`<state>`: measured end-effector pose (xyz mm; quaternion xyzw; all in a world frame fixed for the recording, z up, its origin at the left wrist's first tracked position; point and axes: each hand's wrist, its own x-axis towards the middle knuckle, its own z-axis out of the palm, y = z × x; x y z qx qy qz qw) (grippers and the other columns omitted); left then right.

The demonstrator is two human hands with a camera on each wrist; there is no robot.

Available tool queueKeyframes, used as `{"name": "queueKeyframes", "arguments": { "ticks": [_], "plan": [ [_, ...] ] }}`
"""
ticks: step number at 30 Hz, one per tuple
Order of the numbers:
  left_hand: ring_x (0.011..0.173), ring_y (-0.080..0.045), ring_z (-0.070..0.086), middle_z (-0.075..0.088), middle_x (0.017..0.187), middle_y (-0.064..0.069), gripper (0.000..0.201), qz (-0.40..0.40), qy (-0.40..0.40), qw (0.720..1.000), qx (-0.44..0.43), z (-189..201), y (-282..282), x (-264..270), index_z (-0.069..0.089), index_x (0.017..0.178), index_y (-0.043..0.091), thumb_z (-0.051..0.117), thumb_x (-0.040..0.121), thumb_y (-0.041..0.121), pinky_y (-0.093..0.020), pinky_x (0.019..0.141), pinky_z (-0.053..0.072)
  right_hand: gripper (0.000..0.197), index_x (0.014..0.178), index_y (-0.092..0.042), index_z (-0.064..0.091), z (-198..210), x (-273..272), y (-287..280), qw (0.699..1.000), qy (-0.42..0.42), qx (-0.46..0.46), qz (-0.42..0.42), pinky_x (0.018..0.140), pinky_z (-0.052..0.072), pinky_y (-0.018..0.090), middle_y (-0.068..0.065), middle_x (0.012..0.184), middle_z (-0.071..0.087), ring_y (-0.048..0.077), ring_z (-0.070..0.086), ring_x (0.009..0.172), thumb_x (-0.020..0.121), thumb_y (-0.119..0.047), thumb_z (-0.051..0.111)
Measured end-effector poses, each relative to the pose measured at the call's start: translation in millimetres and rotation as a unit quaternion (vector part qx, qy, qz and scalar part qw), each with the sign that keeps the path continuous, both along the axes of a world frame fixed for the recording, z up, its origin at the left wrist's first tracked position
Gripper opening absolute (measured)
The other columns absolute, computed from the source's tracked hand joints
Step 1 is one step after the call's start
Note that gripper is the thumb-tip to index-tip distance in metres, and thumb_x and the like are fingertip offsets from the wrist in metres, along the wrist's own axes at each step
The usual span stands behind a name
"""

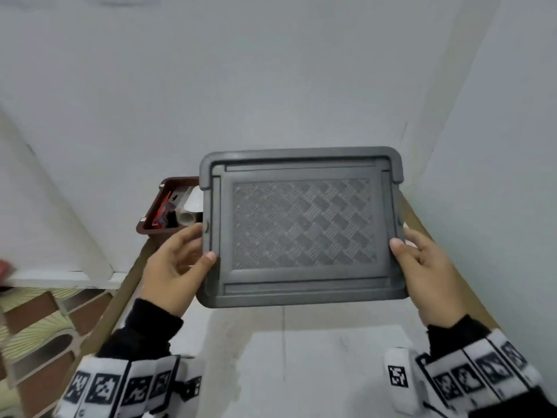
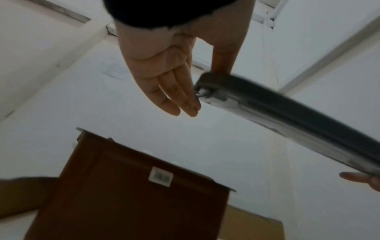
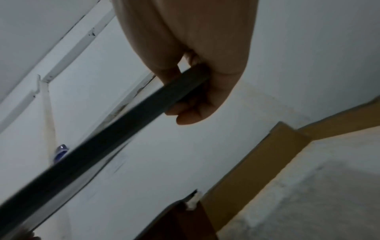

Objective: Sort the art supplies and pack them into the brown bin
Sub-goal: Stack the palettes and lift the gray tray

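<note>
A grey plastic lid with a woven pattern hangs flat in the air over the table, held by both hands. My left hand pinches its left edge, thumb on top and fingers beneath. My right hand grips the right edge the same way. The brown bin stands behind and left of the lid, mostly hidden by it; its open corner shows packed art supplies, red, white and black. In the left wrist view the lid runs edge-on from my left hand above the bin. The right wrist view shows my right hand curled round the lid.
The table top is pale with a wooden rim and stands in a corner of white walls. A white marker block lies near my right wrist. Patterned floor lies to the left, with something red at the far left edge.
</note>
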<state>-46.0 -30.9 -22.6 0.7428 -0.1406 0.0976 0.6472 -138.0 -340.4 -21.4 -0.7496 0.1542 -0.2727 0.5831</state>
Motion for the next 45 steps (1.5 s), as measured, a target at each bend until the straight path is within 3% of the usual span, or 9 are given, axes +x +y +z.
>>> {"name": "queueKeyframes", "arguments": {
  "ticks": [4,9,14,18,22,26,35,39,45],
  "plan": [
    [0.08,0.011,0.063,0.06,0.11,0.007,0.048,0.03,-0.019,0.999,-0.035,20,27,29,0.049,0.123,0.012,0.054,0.082,-0.013,-0.005,0.071,0.048,0.01,0.101,-0.028,0.053,23,56,25,0.999,-0.034,0.019,0.025,0.057,0.049,0.015,-0.009,0.068,0.069,-0.001,0.063,0.065,0.095,-0.021,0.051],
    [0.096,-0.009,0.058,0.053,0.123,-0.011,0.042,0.112,0.004,0.993,-0.022,29,62,88,0.046,0.13,-0.002,0.047,0.088,-0.01,-0.004,0.075,0.045,0.012,0.104,-0.025,0.05,43,128,67,0.993,-0.037,0.012,0.109,0.074,0.05,0.018,-0.007,0.097,0.063,0.001,0.061,0.084,0.095,-0.017,0.051],
    [0.123,-0.029,0.046,0.047,0.134,-0.022,0.043,0.152,0.074,0.982,0.083,15,85,148,0.04,0.133,-0.005,0.045,0.09,-0.007,-0.03,0.102,0.034,0.043,0.135,-0.01,0.039,29,180,95,0.985,0.025,-0.032,0.17,0.106,0.038,0.032,0.003,0.131,0.048,0.015,0.045,0.123,0.094,-0.002,0.047],
    [0.126,-0.031,0.044,0.046,0.135,-0.023,0.044,0.154,0.118,0.97,0.149,-2,92,178,0.041,0.134,-0.005,0.045,0.09,-0.008,-0.036,0.108,0.031,0.045,0.141,-0.009,0.033,4,202,100,0.974,0.093,-0.107,0.175,0.11,0.032,0.037,0.006,0.142,0.042,0.021,0.038,0.132,0.096,-0.008,0.042],
    [0.124,-0.031,0.046,0.048,0.134,-0.022,0.044,0.143,0.15,0.959,0.193,-14,91,193,0.042,0.134,-0.003,0.047,0.09,-0.005,-0.037,0.109,0.031,0.049,0.144,-0.012,0.028,-12,210,96,0.94,0.196,-0.253,0.116,0.118,0.007,0.043,0.014,0.155,0.013,0.029,0.001,0.144,0.097,-0.017,0.039],
    [0.121,-0.03,0.049,0.051,0.132,-0.018,0.041,0.141,0.151,0.95,0.236,-20,85,197,0.045,0.133,0.001,0.048,0.092,0.003,-0.038,0.107,0.034,0.052,0.148,-0.01,0.018,-17,211,94,0.924,0.226,-0.288,0.114,0.116,-0.004,0.042,0.019,0.156,-0.006,0.032,-0.012,0.143,0.099,-0.018,0.033],
    [0.117,-0.034,0.048,0.054,0.128,-0.017,0.035,0.168,0.13,0.939,0.27,-22,75,193,0.052,0.128,0.009,0.041,0.097,0.018,-0.038,0.099,0.038,0.046,0.148,-0.017,0.022,-28,210,91,0.967,0.193,-0.111,0.123,0.115,0.007,0.032,0.01,0.157,0.005,0.023,-0.003,0.145,0.103,-0.019,0.025],
    [0.119,-0.033,0.046,0.052,0.131,-0.015,0.034,0.155,0.146,0.953,0.215,-26,79,196,0.053,0.128,0.009,0.041,0.096,0.014,-0.042,0.105,0.035,0.048,0.148,-0.014,0.022,-27,207,93,0.975,0.185,-0.042,0.112,0.092,0.028,0.02,0.011,0.157,0.011,0.023,0.033,0.132,0.101,-0.01,0.029],
    [0.105,-0.037,0.055,0.06,0.116,-0.019,0.032,0.17,0.17,0.958,0.155,-32,79,197,0.058,0.122,0.015,0.044,0.093,0.011,-0.045,0.096,0.044,0.047,0.145,-0.013,0.029,-30,203,96,0.983,0.133,0.033,0.119,0.116,0.023,0.037,0.0,0.152,0.027,0.016,0.024,0.14,0.099,-0.006,0.031]
  ]
}}
